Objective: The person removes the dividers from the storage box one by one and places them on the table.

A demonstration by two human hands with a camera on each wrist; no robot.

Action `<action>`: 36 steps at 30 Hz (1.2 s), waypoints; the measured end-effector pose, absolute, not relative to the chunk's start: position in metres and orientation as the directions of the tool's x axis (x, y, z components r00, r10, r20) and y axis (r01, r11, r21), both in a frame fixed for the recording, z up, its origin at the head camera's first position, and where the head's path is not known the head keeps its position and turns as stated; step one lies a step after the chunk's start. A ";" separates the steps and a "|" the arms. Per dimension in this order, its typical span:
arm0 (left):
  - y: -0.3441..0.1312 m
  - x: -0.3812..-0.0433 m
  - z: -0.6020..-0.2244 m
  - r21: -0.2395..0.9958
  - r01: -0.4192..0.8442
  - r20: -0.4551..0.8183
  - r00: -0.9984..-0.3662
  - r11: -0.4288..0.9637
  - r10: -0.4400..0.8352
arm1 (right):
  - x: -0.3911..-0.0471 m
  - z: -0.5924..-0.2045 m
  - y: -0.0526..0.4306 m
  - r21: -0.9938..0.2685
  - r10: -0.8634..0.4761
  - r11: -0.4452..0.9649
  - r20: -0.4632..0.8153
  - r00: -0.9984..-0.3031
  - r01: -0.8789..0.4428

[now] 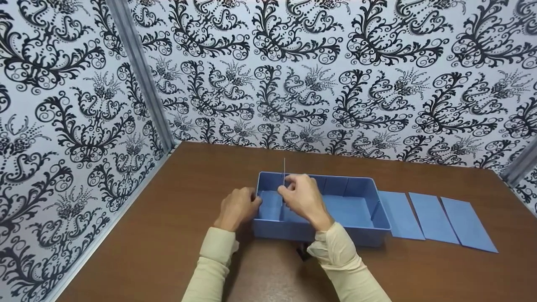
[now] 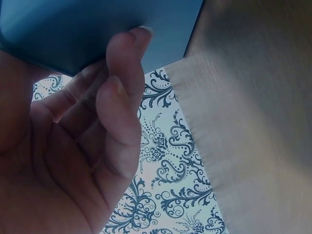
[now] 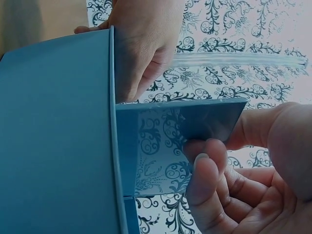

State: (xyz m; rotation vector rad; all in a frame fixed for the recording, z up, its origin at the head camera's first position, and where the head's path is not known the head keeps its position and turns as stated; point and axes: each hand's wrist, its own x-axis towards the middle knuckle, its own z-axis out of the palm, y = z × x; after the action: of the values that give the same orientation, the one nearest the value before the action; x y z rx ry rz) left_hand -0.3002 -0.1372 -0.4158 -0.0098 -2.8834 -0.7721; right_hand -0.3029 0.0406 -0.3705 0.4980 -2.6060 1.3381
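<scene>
A blue plastic bin (image 1: 285,230) stands on the brown table. My left hand (image 1: 238,206) holds its left wall, with the thumb over the rim; in the left wrist view several fingers (image 2: 127,63) curl against the outside. Between thumb and fingers my right hand (image 1: 305,199) pinches a thin blue divider panel (image 3: 161,141). This panel stands upright in the left part of the bin, edge-on in the head view, and its top rises above the rim. How deep its lower edge sits is hidden.
Three flat blue panels, the near one (image 1: 403,216), the middle one (image 1: 434,218) and the outer one (image 1: 470,224), lie in a row right of the bin. A small dark object (image 1: 303,253) is partly hidden by the right sleeve. Patterned walls (image 1: 293,92) border the table (image 1: 168,209).
</scene>
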 end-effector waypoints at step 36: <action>-0.140 -0.300 -0.415 0.485 0.059 0.150 -0.988 0.872 -0.017 | -0.300 -0.350 0.114 -0.778 -0.053 0.553 0.326 -0.944 -0.299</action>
State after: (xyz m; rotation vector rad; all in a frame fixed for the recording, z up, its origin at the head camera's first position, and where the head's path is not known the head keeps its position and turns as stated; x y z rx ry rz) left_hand -0.3004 -0.1396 -0.4153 -0.0323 -2.8937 -0.7570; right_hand -0.3002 0.1142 -0.3496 0.2930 -2.5254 1.3397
